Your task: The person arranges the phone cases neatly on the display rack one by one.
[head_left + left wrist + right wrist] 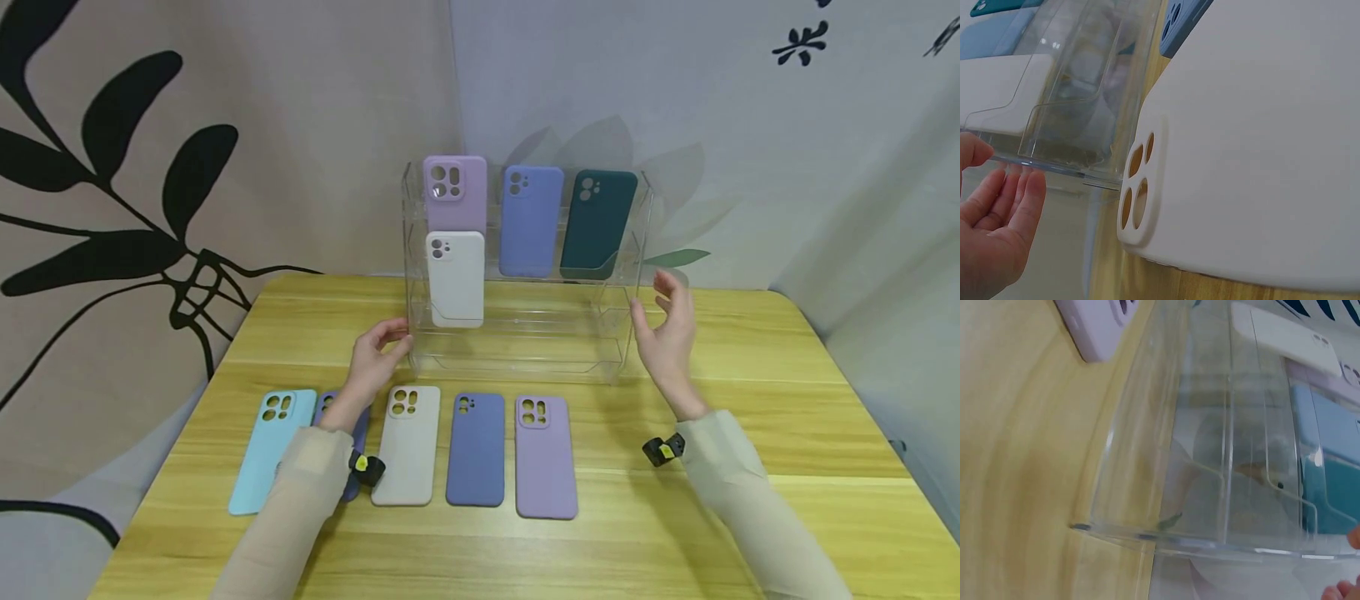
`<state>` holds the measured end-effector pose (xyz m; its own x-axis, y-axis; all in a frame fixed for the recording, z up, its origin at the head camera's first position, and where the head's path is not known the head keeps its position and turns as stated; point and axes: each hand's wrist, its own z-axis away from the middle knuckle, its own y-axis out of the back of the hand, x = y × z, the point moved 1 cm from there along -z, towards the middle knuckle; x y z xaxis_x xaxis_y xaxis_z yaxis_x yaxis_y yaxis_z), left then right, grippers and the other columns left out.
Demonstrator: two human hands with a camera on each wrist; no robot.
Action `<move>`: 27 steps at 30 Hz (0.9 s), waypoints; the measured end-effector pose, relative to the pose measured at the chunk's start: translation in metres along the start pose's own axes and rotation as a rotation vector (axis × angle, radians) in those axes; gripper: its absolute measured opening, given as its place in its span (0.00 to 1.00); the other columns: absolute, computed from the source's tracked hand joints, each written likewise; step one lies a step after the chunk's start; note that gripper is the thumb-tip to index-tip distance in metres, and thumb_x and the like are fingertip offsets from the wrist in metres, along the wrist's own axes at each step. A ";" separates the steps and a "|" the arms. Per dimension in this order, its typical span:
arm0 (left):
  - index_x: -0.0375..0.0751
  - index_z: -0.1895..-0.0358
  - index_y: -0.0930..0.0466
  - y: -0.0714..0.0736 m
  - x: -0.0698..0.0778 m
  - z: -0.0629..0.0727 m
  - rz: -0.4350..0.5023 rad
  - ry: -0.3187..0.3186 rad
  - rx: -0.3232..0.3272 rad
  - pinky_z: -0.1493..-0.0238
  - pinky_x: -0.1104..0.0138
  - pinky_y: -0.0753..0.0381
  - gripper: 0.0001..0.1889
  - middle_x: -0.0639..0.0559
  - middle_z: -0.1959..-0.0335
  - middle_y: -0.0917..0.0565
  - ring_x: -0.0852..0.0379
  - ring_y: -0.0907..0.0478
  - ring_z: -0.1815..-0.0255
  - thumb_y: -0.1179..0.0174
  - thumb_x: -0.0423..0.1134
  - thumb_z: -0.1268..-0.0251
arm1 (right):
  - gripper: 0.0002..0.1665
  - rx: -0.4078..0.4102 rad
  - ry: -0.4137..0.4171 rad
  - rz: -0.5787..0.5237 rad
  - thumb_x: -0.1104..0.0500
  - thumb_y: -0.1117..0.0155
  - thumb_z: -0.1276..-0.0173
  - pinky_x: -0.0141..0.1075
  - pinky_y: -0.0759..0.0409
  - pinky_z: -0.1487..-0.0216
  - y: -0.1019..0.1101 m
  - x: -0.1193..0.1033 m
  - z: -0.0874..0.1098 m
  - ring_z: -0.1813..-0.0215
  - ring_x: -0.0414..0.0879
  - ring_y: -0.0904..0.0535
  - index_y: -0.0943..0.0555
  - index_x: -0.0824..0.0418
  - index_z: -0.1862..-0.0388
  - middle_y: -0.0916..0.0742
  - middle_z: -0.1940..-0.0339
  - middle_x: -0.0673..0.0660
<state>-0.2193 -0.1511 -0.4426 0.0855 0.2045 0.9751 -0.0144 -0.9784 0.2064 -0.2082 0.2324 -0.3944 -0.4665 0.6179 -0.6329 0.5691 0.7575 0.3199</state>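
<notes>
A clear acrylic tiered display rack (517, 369) stands at the back of the table. On its upper tier lean a lilac phone case (468, 212), a periwinkle case (531, 229) and a dark teal case (597, 225); a white case (457, 287) stands one tier lower. My left hand (378, 354) is at the rack's left side, fingertips right at the panel's edge in the left wrist view. At the right side, my right hand (669, 329) is raised with thumb and fingers spread apart, thumb close beside the panel. The right wrist view catches only its fingertips (1342, 590).
In front of the rack lie a light blue case (266, 458), a blue-violet case (358, 437) partly behind my left wrist, an off-white case (405, 458), a slate blue case (476, 458) and a lilac case (546, 467). Patterned cloth (337, 142) hangs behind the wooden table (787, 500).
</notes>
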 end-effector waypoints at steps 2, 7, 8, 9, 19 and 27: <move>0.26 0.44 0.29 0.000 0.000 0.000 -0.003 -0.001 0.002 0.54 0.78 0.30 0.17 0.34 0.47 0.25 0.51 0.29 0.49 0.46 0.27 0.35 | 0.23 -0.017 -0.015 -0.017 0.72 0.39 0.38 0.54 0.27 0.47 0.001 0.002 -0.004 0.47 0.61 0.27 0.30 0.75 0.44 0.23 0.50 0.71; 0.26 0.44 0.29 0.001 0.000 0.001 -0.009 -0.009 0.010 0.54 0.78 0.29 0.17 0.34 0.47 0.25 0.52 0.29 0.49 0.45 0.26 0.36 | 0.21 -0.069 -0.052 -0.050 0.73 0.40 0.38 0.43 0.24 0.47 -0.001 0.001 -0.013 0.51 0.61 0.24 0.29 0.77 0.45 0.21 0.54 0.72; 0.26 0.44 0.29 0.001 0.000 0.001 -0.009 -0.011 0.011 0.53 0.78 0.29 0.17 0.34 0.47 0.25 0.52 0.29 0.49 0.46 0.26 0.36 | 0.21 -0.084 -0.061 -0.049 0.73 0.40 0.38 0.37 0.23 0.48 -0.001 0.002 -0.015 0.51 0.61 0.23 0.29 0.78 0.45 0.21 0.54 0.72; 0.25 0.44 0.29 0.001 0.000 0.001 -0.008 -0.012 0.011 0.53 0.78 0.29 0.17 0.34 0.47 0.25 0.51 0.29 0.49 0.46 0.26 0.36 | 0.21 -0.097 -0.071 -0.050 0.73 0.41 0.37 0.31 0.23 0.49 -0.002 0.002 -0.016 0.52 0.60 0.23 0.29 0.78 0.46 0.21 0.55 0.72; 0.25 0.44 0.29 0.001 0.000 0.002 -0.021 -0.018 0.021 0.52 0.74 0.27 0.17 0.34 0.47 0.24 0.51 0.28 0.49 0.45 0.26 0.36 | 0.17 -0.173 -0.248 -0.074 0.71 0.42 0.36 0.14 0.29 0.62 -0.003 0.007 -0.020 0.58 0.36 0.24 0.25 0.75 0.48 0.18 0.55 0.70; 0.24 0.48 0.26 0.012 0.001 0.018 -0.102 -0.100 -0.030 0.44 0.55 0.28 0.14 0.32 0.49 0.23 0.43 0.25 0.52 0.45 0.26 0.36 | 0.16 -0.181 -0.262 -0.093 0.75 0.44 0.37 0.14 0.29 0.63 0.002 -0.017 -0.023 0.61 0.32 0.25 0.26 0.80 0.50 0.19 0.56 0.75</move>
<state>-0.2010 -0.1629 -0.4407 0.1865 0.2970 0.9365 -0.0304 -0.9510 0.3077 -0.2144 0.2283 -0.3665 -0.3077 0.4865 -0.8177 0.3915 0.8480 0.3572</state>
